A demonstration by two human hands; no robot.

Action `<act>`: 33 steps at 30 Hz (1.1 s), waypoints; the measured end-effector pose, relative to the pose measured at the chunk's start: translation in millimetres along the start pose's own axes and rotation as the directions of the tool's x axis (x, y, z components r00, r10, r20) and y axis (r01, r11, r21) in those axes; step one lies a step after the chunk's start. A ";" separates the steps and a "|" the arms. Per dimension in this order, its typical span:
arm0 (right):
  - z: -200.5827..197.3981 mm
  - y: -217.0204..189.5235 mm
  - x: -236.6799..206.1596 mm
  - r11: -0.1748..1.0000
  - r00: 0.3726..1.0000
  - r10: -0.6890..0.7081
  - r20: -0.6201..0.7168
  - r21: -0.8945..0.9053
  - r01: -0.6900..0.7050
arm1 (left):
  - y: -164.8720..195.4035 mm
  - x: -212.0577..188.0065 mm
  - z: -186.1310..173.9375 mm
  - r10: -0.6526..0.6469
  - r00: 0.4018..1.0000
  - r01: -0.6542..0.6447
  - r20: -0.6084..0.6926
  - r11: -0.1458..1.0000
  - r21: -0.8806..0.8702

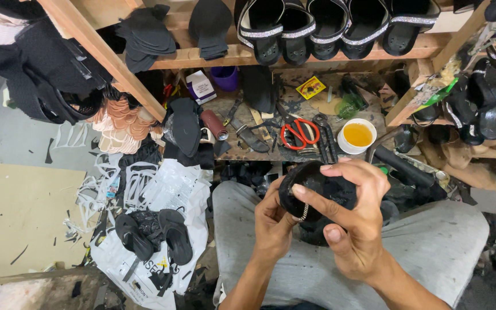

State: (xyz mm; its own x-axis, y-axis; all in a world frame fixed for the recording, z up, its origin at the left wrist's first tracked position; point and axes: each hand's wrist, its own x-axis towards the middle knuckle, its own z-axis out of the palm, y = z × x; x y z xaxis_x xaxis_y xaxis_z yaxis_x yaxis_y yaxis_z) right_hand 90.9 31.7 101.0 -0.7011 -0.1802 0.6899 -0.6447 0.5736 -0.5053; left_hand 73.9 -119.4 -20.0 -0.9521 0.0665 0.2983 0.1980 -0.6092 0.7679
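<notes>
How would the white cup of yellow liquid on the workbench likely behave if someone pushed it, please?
The white cup is open-topped and looks well filled, so a shove would probably slop liquid. It seems small and light, likely to slide or tip, and would soon hit the red-handled scissors.

Low, messy wooden workbench with red-handled scissors, a white cup of yellow glue, a purple cup, a small white box and dark tools. Above, a wooden shelf with black sandals in a row and stacks of black soles. Down on the floor, a white plastic bag with black sandal parts on top.
</notes>
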 end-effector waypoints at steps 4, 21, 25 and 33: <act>-3.6 1.6 2.9 0.998 1.000 0.007 0.010 0.055 -0.008 | 2.5 -1.5 1.3 -0.009 1.000 0.009 0.008 1.000 0.009; -17.8 7.9 17.5 0.979 0.983 -0.181 0.035 -0.089 0.184 | 11.0 -10.1 -4.4 -0.074 0.995 0.076 0.067 0.997 -0.014; -19.1 11.9 21.9 0.960 0.974 -0.225 0.009 -0.167 0.224 | 13.2 -13.1 -4.2 -0.113 0.992 0.117 0.053 0.990 -0.076; -17.0 11.1 20.9 0.949 0.975 -0.220 0.032 -0.223 0.222 | 22.8 -15.2 1.2 -0.135 0.988 0.143 0.074 0.981 -0.130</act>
State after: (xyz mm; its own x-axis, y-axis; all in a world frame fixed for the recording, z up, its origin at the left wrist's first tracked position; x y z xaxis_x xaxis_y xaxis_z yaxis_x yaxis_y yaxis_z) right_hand 74.3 47.9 118.6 -0.5512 -0.3274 0.7675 -0.6993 0.6830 -0.2109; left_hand 93.2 -133.4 -6.3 -0.9503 0.2061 0.2331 0.0275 -0.6907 0.7226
